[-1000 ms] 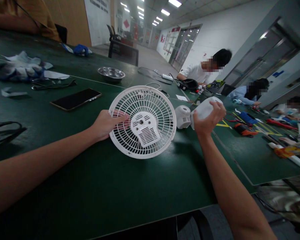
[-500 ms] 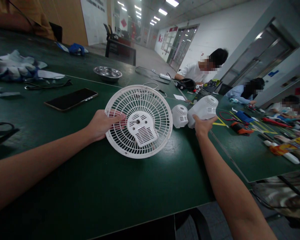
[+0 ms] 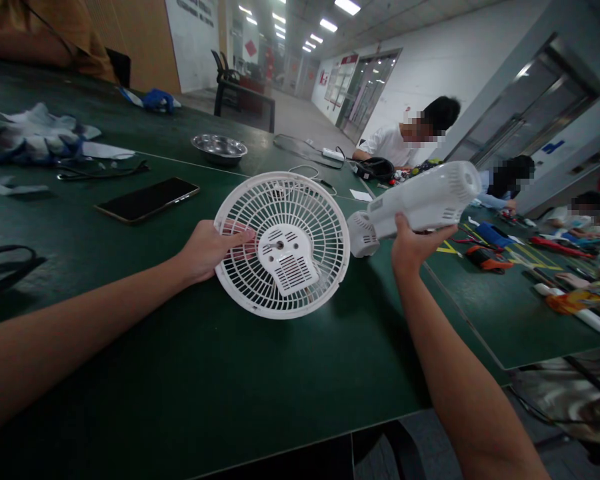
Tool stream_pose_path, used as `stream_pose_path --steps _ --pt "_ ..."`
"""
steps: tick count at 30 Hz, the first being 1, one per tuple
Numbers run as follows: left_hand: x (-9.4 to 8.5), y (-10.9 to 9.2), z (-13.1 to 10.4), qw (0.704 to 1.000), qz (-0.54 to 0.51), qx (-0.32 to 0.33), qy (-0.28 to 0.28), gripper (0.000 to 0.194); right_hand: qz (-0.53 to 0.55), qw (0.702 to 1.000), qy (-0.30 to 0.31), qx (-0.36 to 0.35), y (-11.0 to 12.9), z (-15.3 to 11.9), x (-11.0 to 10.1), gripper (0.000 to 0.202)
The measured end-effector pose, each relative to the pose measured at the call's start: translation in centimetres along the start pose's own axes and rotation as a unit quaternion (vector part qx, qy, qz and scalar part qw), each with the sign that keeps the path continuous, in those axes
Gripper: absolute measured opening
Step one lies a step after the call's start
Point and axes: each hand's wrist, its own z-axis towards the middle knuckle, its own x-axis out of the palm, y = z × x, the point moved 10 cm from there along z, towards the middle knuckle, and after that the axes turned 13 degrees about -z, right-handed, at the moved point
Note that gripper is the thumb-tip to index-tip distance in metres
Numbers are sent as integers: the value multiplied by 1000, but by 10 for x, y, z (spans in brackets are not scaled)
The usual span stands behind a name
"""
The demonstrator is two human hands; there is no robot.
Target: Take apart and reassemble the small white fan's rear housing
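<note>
My left hand [image 3: 213, 250] is closed on the left rim of a round white fan grille [image 3: 293, 267], thumb in front and fingers seen through the slats. The grille is tilted up toward me, with a slotted hub plate at its middle. A white plastic fan motor housing [image 3: 425, 197] lies across my right hand [image 3: 417, 247], thumb on the near side and fingers beneath it. Its vented round end points to the upper right. Next to the grille's right edge, a smaller white vented housing piece [image 3: 363, 235] meets the larger one's lower end; whether they are joined I cannot tell.
On the green table [image 3: 260, 387] lie a black phone [image 3: 147, 199], a metal bowl [image 3: 220, 148] and crumpled white-and-blue wrapping [image 3: 35, 137]. An orange-and-black tool [image 3: 489, 259] and a yellow packet [image 3: 587, 293] are at right. A co-worker [image 3: 390, 143] sits across the table.
My right hand has raised and tilted the motor housing, so its vented end now reaches farther up and to the right. The left hand still holds the grille almost unmoved.
</note>
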Motion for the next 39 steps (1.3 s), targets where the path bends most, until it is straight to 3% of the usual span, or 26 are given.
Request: stream_pose_path --steps 6,12,16,21,29,34,39 --pt "2 -1 -4 1000 3 -2 -1 10 -69 988 135 29 -4 -22 32 95" --pt "2 -1 -4 1000 -1 -6 -6 4 -97 990 65 73 -46 16 -1 99" --pt "1 -2 -3 1000 4 1 -12 5 -100 990 67 73 -64 28 -7 102" --pt "2 -1 -3 1000 -1 6 -11 5 -110 989 77 57 -62 24 -4 102" --pt "0 1 -1 1000 5 2 -4 5 -79 996 31 16 -58 32 -14 81" --pt "-1 2 2 1000 4 9 10 5 -28 999 43 0 -59 33 -9 84" --pt "-3 4 3 1000 4 0 13 11 -60 998 35 2 -63 36 -11 81"
